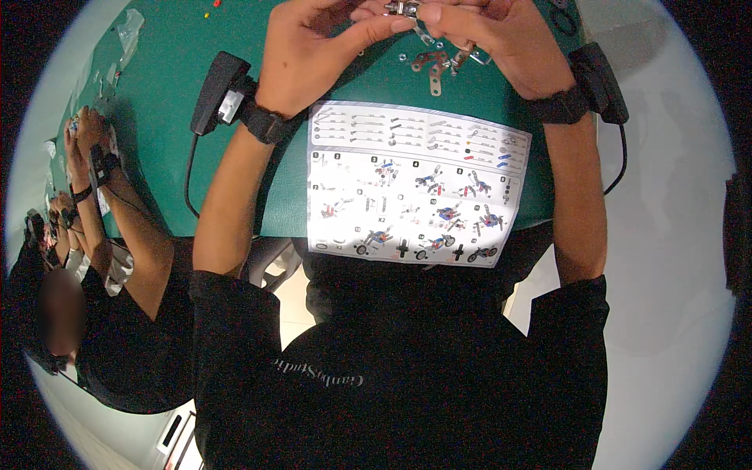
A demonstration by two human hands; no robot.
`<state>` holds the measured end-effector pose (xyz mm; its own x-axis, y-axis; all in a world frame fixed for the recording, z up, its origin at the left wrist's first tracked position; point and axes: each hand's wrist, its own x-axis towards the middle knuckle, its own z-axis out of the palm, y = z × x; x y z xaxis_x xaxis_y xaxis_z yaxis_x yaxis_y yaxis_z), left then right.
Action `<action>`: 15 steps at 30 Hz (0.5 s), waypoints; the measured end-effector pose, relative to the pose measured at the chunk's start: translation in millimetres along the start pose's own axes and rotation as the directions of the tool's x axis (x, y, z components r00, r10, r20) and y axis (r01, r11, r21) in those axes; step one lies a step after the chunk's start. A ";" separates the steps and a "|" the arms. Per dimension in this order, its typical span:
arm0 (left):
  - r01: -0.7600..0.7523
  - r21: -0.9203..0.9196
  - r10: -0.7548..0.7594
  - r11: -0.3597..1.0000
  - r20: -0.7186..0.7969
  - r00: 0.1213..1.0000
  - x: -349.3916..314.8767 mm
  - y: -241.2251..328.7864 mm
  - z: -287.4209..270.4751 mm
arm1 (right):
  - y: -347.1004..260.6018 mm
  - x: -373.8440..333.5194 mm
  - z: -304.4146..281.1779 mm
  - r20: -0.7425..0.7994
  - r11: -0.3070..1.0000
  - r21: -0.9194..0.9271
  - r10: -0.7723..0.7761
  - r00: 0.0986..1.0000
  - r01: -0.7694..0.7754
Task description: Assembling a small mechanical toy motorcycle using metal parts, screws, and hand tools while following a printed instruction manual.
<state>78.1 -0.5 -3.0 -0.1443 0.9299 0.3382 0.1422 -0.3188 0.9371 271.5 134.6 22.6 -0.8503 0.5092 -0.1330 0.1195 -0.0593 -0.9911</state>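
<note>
At the top edge of the head view, my left hand (313, 55) and my right hand (509, 43) meet, fingers closed on a small silvery metal assembly (403, 9). The left thumb reaches in from one side and the right thumb presses from the other. The fingers partly cover the assembly, and the upper edge cuts off some of both hands. Just below on the green tabletop lie perforated metal strips (435, 78), a small nut (403, 57) and other small metal pieces beside the right hand.
A printed instruction sheet (411, 188) with pictures of parts and assembly steps lies nearer my body, overhanging the front of the green table (168, 168). Black rings (562, 19) lie at the far right. On the left, another person's hands (86, 137) hold something small near clear plastic bags (125, 39).
</note>
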 end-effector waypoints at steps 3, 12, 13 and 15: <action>-0.003 0.019 0.004 1.000 -0.015 1.000 -1.1 1.0 -0.5 | 0.4 1.5 1.4 0.000 0.999 0.003 0.041 0.999 -0.041; 0.038 0.065 -0.036 0.997 -0.036 0.999 -4.3 1.3 -0.7 | 5.3 1.7 1.6 0.039 0.994 0.106 -0.005 0.999 0.000; 0.053 0.057 -0.051 0.997 -0.041 0.998 -5.8 0.8 -1.1 | 5.5 1.3 2.4 0.044 0.992 0.123 -0.021 0.999 0.015; 0.039 0.023 -0.038 0.999 -0.039 0.999 -7.1 -0.5 -1.1 | 8.2 1.0 1.8 0.046 0.992 0.127 -0.031 0.998 0.025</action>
<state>78.0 -7.2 -5.7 -0.1874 0.9335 0.3057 0.1588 -0.2783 0.9473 270.7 133.1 14.4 -0.8763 0.4707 -0.1022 0.0318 -0.1552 -0.9874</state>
